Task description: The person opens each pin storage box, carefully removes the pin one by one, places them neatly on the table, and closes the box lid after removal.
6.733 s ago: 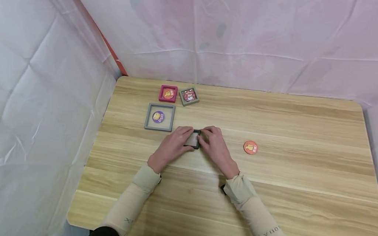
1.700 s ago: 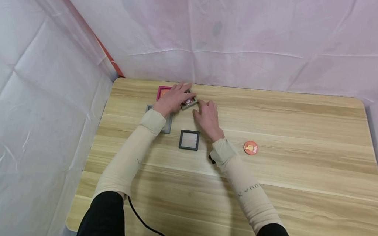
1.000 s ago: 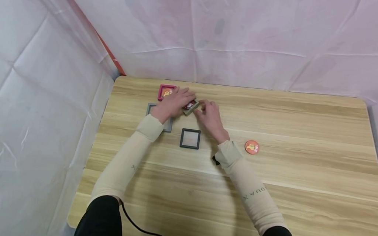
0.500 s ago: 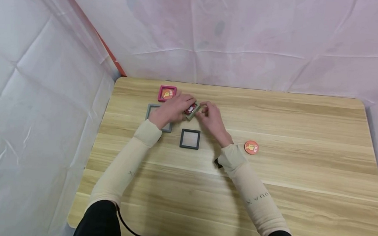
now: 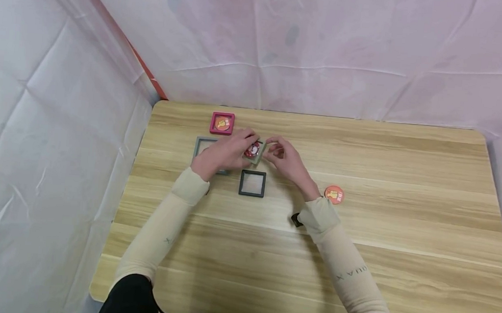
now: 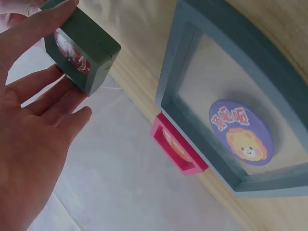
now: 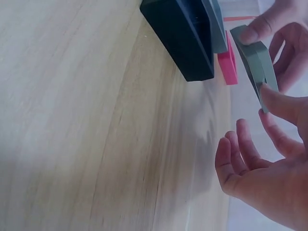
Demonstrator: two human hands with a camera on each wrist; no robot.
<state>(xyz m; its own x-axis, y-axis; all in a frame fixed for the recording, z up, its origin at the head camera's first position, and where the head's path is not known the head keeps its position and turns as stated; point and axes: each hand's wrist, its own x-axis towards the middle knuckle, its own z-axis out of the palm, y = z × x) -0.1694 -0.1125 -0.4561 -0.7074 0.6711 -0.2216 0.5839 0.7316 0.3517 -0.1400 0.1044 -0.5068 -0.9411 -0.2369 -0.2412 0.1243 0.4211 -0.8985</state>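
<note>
My left hand [image 5: 226, 152] grips a small grey-green square display frame [image 6: 98, 43], thumb on one side and fingers on the other. Behind the frame's clear window sits a round red badge [image 5: 252, 149]. At the right-hand edge, thumb and index finger of my right hand [image 5: 289, 162] pinch the frame, while the other fingers curl loosely away from it. In the right wrist view the frame stands tilted, held off the table, with a thin seam along its edge. Just below the hands on the table lies a black square frame [image 5: 251, 194] with nothing in its window.
A larger grey frame [image 6: 168, 62] holding a purple lion badge [image 6: 242, 134] lies partly under my left forearm and hand. A magenta frame [image 5: 212, 123] with an orange badge stands behind it. An orange round badge [image 5: 334, 194] lies loose to the right, near my right cuff.
Both hands have left the black frame, taken up the green frame from the back of the table and drawn it toward the body, turning it. The other frames and loose badge stayed put.
</note>
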